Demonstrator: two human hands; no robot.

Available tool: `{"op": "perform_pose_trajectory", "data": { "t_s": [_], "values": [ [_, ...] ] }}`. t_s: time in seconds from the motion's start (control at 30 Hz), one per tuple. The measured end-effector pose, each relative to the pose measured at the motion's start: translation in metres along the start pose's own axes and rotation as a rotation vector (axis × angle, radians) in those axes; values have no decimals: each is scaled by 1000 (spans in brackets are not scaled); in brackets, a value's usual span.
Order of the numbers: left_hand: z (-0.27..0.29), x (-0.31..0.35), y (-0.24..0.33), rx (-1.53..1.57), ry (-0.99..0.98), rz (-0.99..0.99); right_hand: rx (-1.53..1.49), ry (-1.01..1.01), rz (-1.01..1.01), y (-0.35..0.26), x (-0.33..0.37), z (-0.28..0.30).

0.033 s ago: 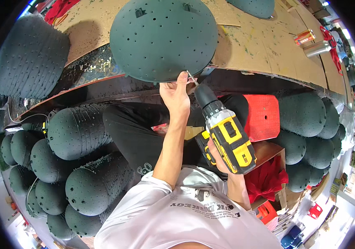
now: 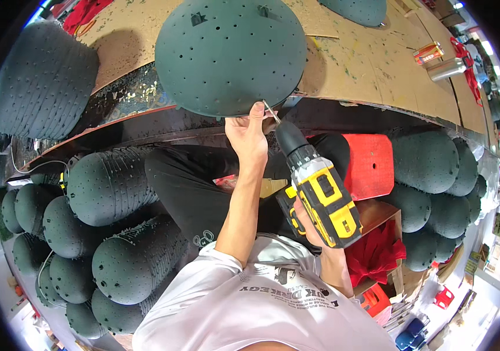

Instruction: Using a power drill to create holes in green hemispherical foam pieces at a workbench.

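Observation:
A dark green plastic dome (image 2: 226,58), dotted with small holes, sits at the near edge of the bench in front of me. My left hand (image 2: 249,136) grips its near rim, thumb on the outer side and the fingers partly hidden below. In my right hand (image 2: 311,225) is a yellow and black cordless drill (image 2: 327,202), pointing up and to the left. The thin drill bit (image 2: 271,110) reaches the dome's rim just right of my left thumb. Whether the tip is inside the plastic I cannot tell.
Cardboard (image 2: 361,64) covers the bench, with green shavings on it. A tall stack of domes (image 2: 42,82) stands at the left. More stacked domes (image 2: 109,187) lie on both sides of my legs. At right are a red stool (image 2: 370,167), a box with red cloth (image 2: 376,251) and a metal cylinder (image 2: 446,69).
The rear of the drill has shifted very slightly down and to the right. My left hand and the dome stay where they were.

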State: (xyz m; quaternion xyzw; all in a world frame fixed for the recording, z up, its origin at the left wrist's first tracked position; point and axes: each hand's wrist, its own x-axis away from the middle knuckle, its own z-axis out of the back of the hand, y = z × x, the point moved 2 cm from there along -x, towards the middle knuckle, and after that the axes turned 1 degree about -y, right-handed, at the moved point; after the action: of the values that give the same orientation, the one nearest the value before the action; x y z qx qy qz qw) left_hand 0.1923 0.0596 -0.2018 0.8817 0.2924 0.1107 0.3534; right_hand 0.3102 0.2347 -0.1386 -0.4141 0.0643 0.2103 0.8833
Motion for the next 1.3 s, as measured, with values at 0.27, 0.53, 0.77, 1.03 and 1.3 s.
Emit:
{"op": "perform_pose_trajectory", "data": {
  "t_s": [0.27, 0.53, 0.77, 1.03, 1.3],
  "values": [
    [17, -5, -7, 163, -124, 148, -538, -76, -490, -11, 17, 35],
    [29, -6, -14, 245, -55, 152, 21, -32, -62, -34, -26, 40],
    [36, -9, -18, 317, -111, 161, 298, -179, 152, -42, -41, 46],
    [35, -9, -21, 346, -110, 132, 230, -191, -39, -52, -45, 43],
    [36, -11, -22, 318, -123, 104, 307, -87, 107, -52, -45, 44]
  ]
}}
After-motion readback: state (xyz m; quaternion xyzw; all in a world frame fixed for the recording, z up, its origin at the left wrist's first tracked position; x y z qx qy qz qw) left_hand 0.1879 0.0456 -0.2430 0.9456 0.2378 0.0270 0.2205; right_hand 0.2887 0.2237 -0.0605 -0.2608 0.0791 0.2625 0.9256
